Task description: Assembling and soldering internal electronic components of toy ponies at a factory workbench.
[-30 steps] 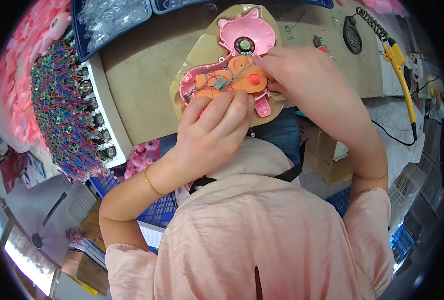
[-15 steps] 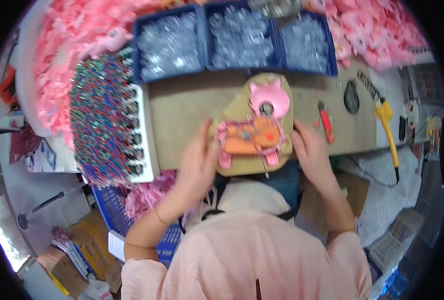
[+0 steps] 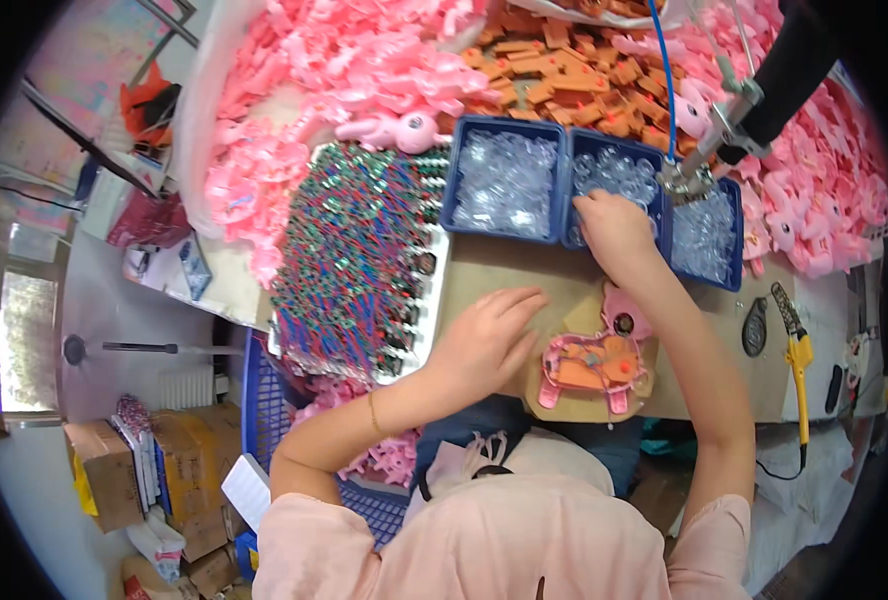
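Observation:
My right hand (image 3: pixel 616 232) reaches into the middle blue bin (image 3: pixel 564 220) of small clear plastic pieces (image 3: pixel 609 172). Its fingers are bent together at the pieces; what lies between them is hidden. Over the bench, my left hand (image 3: pixel 486 342) is open and empty, fingers stretched toward the bins. To its right, a pink animal-shaped toy shell (image 3: pixel 626 308) lies on a tan pad (image 3: pixel 564 408). An orange case (image 3: pixel 604 366) sits inside the shell, with wires around it. Left of my left hand stands a white tray (image 3: pixel 434 310) of wired parts (image 3: pixel 349 260).
Pink shells (image 3: pixel 364 60) and orange cases (image 3: pixel 564 75) are heaped behind the bins. At right are a yellow-handled soldering iron (image 3: pixel 800 360) and a black oval object (image 3: pixel 755 328). A metal-jointed arm (image 3: pixel 709 160) hangs over the right bin. A blue basket (image 3: pixel 264 395) stands below the bench.
My right hand has left the pad's right side and gone forward into the middle bin. My left hand has come off the pad. The view has shifted, with the bench scene lower and further right.

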`<state>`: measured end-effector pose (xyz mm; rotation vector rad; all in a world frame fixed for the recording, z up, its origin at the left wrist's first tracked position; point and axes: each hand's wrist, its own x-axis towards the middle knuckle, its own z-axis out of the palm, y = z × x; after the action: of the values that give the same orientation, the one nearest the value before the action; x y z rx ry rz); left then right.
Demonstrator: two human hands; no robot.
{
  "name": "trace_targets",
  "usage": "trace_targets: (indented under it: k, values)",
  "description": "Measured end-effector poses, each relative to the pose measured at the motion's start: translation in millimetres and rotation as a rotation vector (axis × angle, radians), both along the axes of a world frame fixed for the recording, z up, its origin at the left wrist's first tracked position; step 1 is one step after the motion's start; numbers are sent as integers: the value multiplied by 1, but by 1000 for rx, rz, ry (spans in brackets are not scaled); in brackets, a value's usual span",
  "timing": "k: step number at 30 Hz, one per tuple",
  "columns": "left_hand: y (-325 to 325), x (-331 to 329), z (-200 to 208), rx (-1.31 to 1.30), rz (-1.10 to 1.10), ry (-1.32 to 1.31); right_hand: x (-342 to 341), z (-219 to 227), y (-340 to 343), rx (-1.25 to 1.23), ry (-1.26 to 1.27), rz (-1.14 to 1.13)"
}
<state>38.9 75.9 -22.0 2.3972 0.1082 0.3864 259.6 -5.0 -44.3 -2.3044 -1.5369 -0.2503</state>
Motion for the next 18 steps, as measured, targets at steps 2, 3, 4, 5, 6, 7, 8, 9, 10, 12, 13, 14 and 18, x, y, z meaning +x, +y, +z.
trace_targets:
  k: [2,3,4,5,6,7,8,9,10,12,13,14,18]
  values:
    - [37,20,10,61,58,34,26,-21,10,-356,14,-79]
    - [65,33,19,170,180,32,31,-25,12,-346,10,-68]
    - [92,52,38,204,290,116,33,-30,6,-329,10,-64]
    - [129,69,46,282,444,227,30,-31,4,-304,6,-50]
    - [160,80,48,349,574,71,26,-27,2,-322,23,-52]
    - [209,91,41,468,605,-76,18,-22,3,-314,16,-39]
    - [253,99,33,635,566,-60,10,-17,4,-211,37,-53]
    - [282,104,24,793,514,-40,6,-15,5,-116,63,-75]
    - [290,113,13,775,492,-46,7,-15,0,-132,62,-99]
    - [294,128,-9,998,560,289,1,-13,-10,205,91,10]
    - [304,126,-11,992,555,259,-5,-7,-12,261,141,50]
    - [313,122,-9,979,543,230,-14,5,-17,214,219,29]
    - [343,91,23,1259,317,-40,-44,39,-69,246,343,-40]
